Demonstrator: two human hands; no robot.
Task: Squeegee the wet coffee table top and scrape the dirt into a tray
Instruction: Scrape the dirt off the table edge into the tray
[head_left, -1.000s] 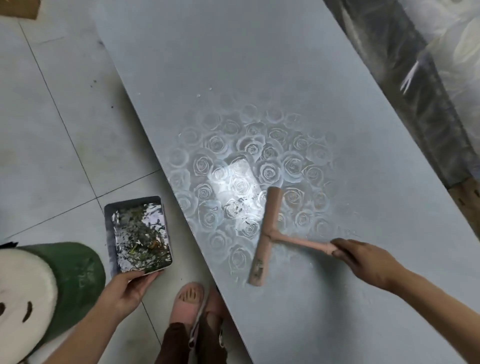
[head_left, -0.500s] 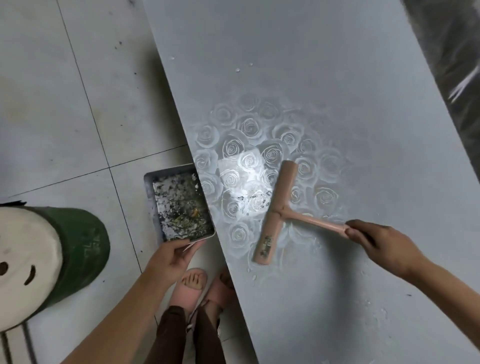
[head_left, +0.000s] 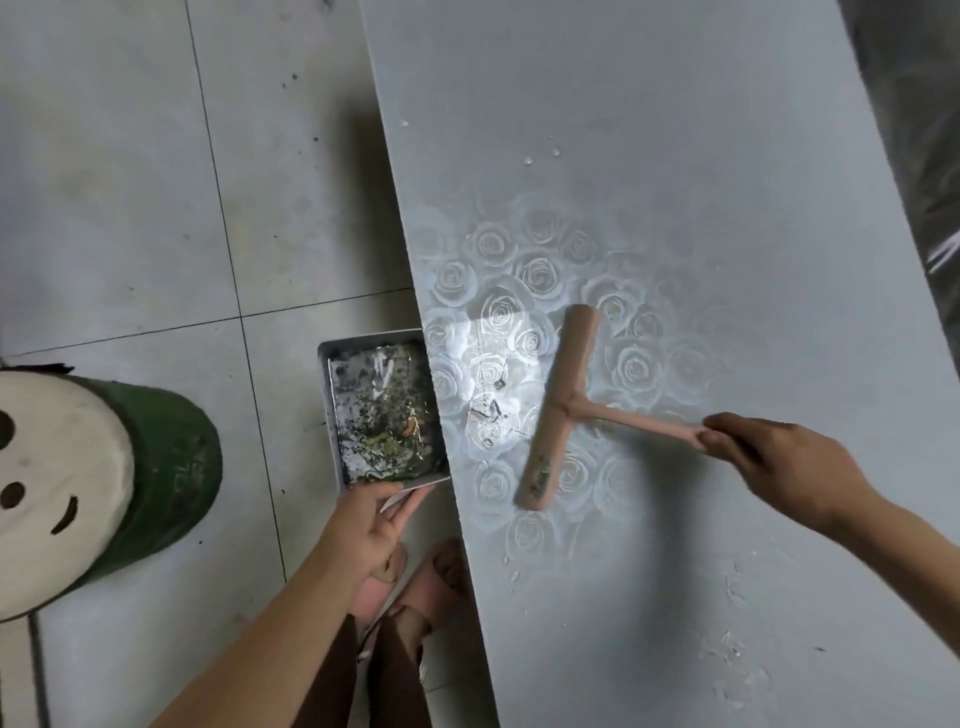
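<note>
The grey coffee table top (head_left: 649, 130) has a wet, shiny patch with a rose pattern near its left edge. A pink T-shaped squeegee (head_left: 558, 410) lies blade-down on that patch, and my right hand (head_left: 774, 462) grips the end of its handle. Dark bits of dirt (head_left: 488, 410) sit in the wet film between the blade and the table edge. My left hand (head_left: 366, 525) holds a metal tray (head_left: 328, 415) by its near rim, pressed against the table's left edge. The tray holds dirty water and debris.
A green stool with a white smiley-face seat (head_left: 78, 483) stands on the tiled floor at the left. My feet in pink slippers (head_left: 415, 577) are beside the table edge. Water drops and white flecks (head_left: 732, 665) lie on the table's near right.
My left hand has brought the tray right, from the open floor up against the table edge. The squeegee has swept left towards that edge, pushing dirt ahead of it.
</note>
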